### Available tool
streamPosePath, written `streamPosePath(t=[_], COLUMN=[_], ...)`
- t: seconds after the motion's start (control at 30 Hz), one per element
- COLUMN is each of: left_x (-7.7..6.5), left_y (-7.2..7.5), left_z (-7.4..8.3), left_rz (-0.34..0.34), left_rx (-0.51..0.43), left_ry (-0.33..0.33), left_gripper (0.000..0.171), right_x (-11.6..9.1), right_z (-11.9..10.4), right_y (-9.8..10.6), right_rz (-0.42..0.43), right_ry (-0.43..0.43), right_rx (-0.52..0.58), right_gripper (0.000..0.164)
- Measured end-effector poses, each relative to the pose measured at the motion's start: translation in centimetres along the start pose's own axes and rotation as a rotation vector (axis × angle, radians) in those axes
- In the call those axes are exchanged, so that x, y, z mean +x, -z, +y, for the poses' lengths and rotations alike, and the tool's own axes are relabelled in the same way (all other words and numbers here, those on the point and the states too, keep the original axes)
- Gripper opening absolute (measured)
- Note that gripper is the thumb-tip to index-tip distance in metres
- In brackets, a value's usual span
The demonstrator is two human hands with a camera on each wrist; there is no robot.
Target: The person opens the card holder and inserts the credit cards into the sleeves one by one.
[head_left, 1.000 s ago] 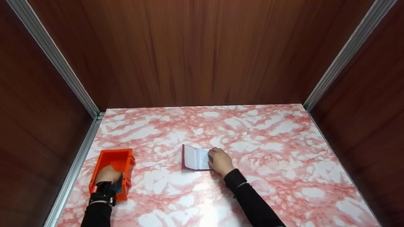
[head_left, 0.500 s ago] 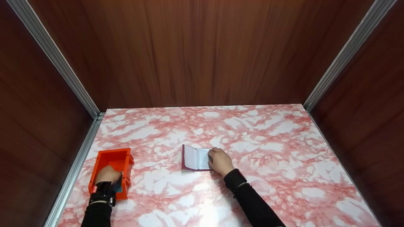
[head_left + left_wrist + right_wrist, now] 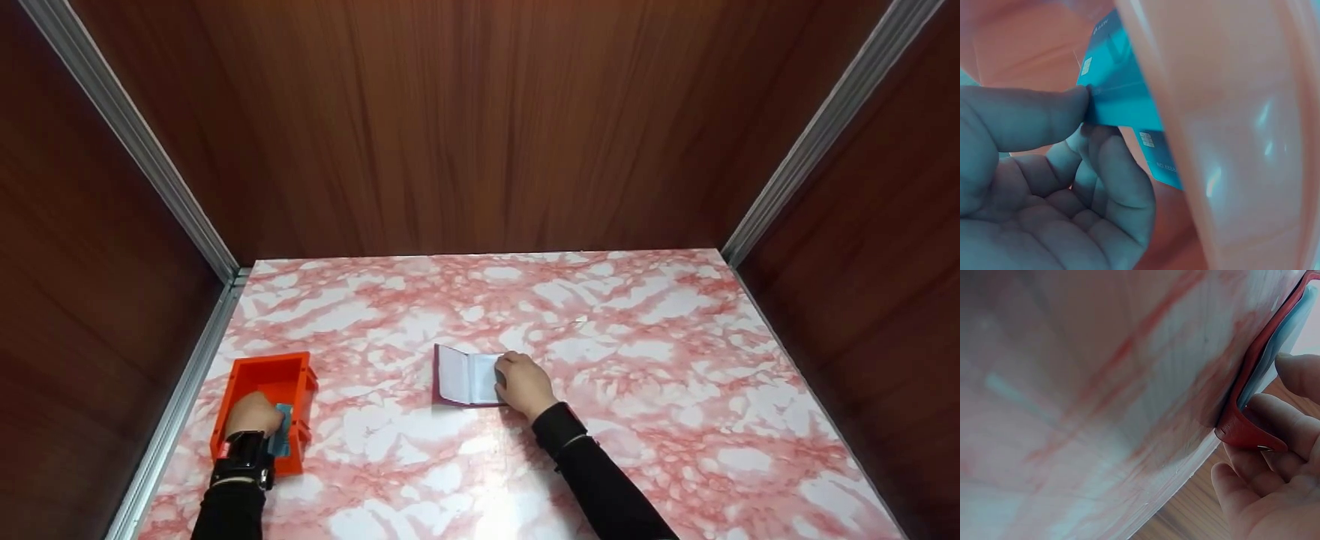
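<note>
Inside the orange bin at the left of the table, my left hand pinches a blue chip card between thumb and curled index finger. A second blue chip card shows below it, against the bin's side wall. Mid-table lies a red-covered card holder, spread open with its left flap tilted up and clear sleeves showing. My right hand grips its right side. In the right wrist view, the thumb is over the sleeves and fingers curl around the red cover.
The table has a red-and-white marbled top. Brown wood-grain panels enclose it at the back and both sides, with grey metal rails at the corners.
The bin has shifted slightly left. More of the blue card shows beside my left hand, which has turned a little. My right hand and the card holder have stayed put.
</note>
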State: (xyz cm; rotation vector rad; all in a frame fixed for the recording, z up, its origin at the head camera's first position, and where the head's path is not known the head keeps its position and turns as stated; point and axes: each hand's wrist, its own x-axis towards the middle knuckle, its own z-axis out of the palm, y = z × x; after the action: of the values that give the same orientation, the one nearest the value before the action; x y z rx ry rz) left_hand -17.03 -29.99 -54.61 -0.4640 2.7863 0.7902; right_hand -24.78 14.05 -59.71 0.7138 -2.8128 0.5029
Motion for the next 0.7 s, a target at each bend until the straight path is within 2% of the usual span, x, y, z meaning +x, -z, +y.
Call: streamPosePath(t=[0.17, 0.47, 0.7], left_x=[-0.11, -0.09, -0.31], left_y=[0.05, 0.24, 1.01], left_z=[-0.08, 0.09, 0.03], left_rz=[0.036, 0.059, 0.147], left_rx=[0.028, -0.02, -0.022], left_ry=[-0.057, -0.031, -0.098], left_gripper=[0.018, 0.005, 0.015], right_x=[-0.05, -0.01, -0.05], right_z=[0.06, 0.16, 0.17], right_y=[-0.1, -0.29, -0.2], right_rz=[0.012, 0.026, 0.031], right_ry=[0.0, 0.006, 0.011], right_rx=[0.002, -0.003, 0.005], right_gripper=[0.022, 0.023, 0.022])
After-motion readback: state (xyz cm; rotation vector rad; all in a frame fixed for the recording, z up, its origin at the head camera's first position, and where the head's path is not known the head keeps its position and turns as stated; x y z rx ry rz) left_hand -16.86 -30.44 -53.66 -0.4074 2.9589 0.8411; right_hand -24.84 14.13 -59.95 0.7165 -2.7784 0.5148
